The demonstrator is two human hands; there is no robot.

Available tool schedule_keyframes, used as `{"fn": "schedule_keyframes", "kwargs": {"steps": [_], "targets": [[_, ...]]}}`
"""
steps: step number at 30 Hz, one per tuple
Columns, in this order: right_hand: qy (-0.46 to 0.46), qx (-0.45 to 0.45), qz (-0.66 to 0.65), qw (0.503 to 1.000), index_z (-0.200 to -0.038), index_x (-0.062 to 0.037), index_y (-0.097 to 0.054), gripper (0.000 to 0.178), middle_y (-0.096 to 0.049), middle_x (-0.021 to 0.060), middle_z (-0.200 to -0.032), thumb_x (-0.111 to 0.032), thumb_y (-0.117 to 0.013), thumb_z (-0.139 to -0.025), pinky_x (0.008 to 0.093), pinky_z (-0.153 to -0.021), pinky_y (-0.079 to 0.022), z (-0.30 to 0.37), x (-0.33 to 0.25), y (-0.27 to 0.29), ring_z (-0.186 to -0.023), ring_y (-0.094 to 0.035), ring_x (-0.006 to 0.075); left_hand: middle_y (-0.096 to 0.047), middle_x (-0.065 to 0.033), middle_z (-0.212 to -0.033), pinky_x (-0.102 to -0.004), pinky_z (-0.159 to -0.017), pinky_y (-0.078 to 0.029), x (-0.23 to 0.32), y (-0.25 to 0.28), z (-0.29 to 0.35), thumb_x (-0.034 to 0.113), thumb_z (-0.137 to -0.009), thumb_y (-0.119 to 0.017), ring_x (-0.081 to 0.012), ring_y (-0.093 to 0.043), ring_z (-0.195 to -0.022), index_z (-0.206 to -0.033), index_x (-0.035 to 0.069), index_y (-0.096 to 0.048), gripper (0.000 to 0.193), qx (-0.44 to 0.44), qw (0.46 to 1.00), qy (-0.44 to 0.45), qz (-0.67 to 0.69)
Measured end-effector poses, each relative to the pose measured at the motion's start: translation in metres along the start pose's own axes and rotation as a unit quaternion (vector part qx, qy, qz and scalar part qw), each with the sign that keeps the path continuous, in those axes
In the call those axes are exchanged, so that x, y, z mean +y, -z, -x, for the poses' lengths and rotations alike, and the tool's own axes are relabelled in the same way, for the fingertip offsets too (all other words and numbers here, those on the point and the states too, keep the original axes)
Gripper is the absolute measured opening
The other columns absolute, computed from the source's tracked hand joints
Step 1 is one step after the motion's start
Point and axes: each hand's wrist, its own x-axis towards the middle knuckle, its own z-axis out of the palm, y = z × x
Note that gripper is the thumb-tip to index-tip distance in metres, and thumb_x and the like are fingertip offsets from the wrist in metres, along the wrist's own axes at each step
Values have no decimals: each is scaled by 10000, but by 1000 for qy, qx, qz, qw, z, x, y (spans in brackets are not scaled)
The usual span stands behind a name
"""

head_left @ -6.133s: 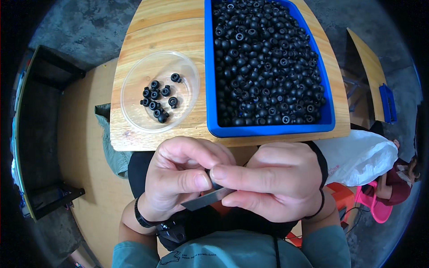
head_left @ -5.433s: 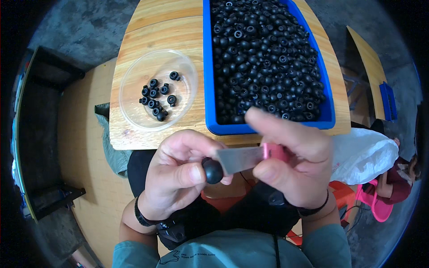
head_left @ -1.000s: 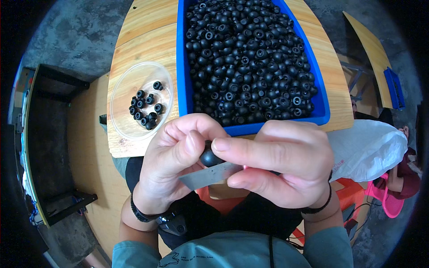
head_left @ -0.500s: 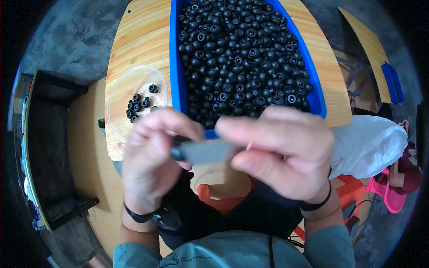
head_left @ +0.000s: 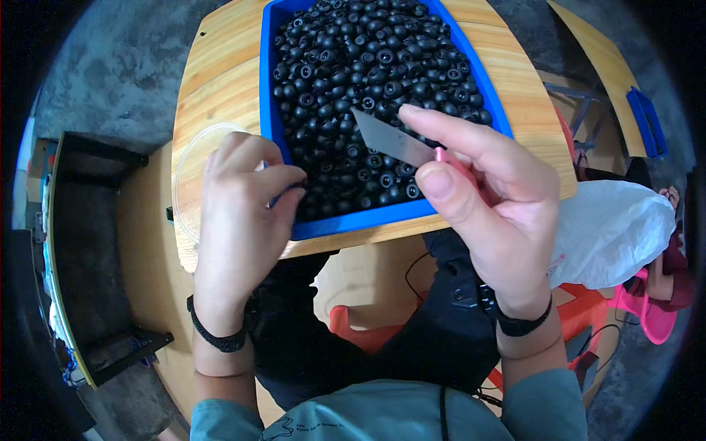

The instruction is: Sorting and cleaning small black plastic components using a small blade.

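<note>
The right hand [head_left: 500, 198] is gripping a knife [head_left: 393, 140] by its pink handle [head_left: 465, 170], and the bare blade is slanting up and leftward above the tray [head_left: 368, 220]. The left hand [head_left: 246, 198] is curling its fingers beside the tray's near-left side, covering much of the clear bowl [head_left: 179, 173]; whether it is holding anything cannot be told. Small black balls [head_left: 360, 95] are lying heaped in the blue tray on the bench [head_left: 220, 81]. Each is probably light, smooth and a little rubbery, so likely to roll but hardly fragile; a thumb-and-finger pinch around the round body should suit. The blade is looking thin, stiff and probably sharp, so the handle is offering the safe hold.
</note>
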Motion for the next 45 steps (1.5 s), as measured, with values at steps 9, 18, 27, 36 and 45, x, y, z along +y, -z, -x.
{"fn": "schedule_keyframes", "kwargs": {"steps": [9,18,27,36,45], "targets": [[6,9,-28,1000,-1090,1,-583,312,-493,-56,-713,-71,-630,-790,136,-542,-300,0,-1,4,-614,-382,4,-527,-116,-737,-343,-685,-389,10,-9,-20,35,-591,-633,-262,-512,-763,-597,31,-592,41,-157,961,-69,-216],[-19,7,-26,999,-1077,-10,-595,303,-506,-54,-719,-79,-639,-786,134,-545,-304,3,-1,2,-618,-393,4,-575,-32,-899,-204,-680,-430,4,7,-2,-92,-650,-601,-93,-537,-779,-873,-17,-596,236,-135,879,174,422],[-13,-25,22,999,-1059,-10,-605,299,-530,-42,-716,-90,-646,-774,145,-523,-295,3,1,-11,-592,-385,10,-528,-119,-908,-230,-606,-498,3,3,13,-115,-685,-512,-193,-573,-793,-921,-86,-601,253,-45,678,167,715],[7,-47,69,996,-1039,-10,-616,307,-543,-18,-691,-112,-663,-753,160,-507,-307,3,3,-19,-562,-407,21,-528,-81,-819,-162,-549,-397,-15,2,21,-74,-658,-525,-116,-510,-695,-1038,-55,-530,381,-10,666,136,733],[134,-114,88,980,-1027,-2,-612,407,-566,53,-591,-149,-723,-664,212,-442,-394,-1,-1,-34,-488,-541,132,-557,-161,-873,-242,-620,-454,-13,-1,24,-10,-722,-570,-211,-582,-764,-964,-11,-554,242,-48,532,104,839]]}}
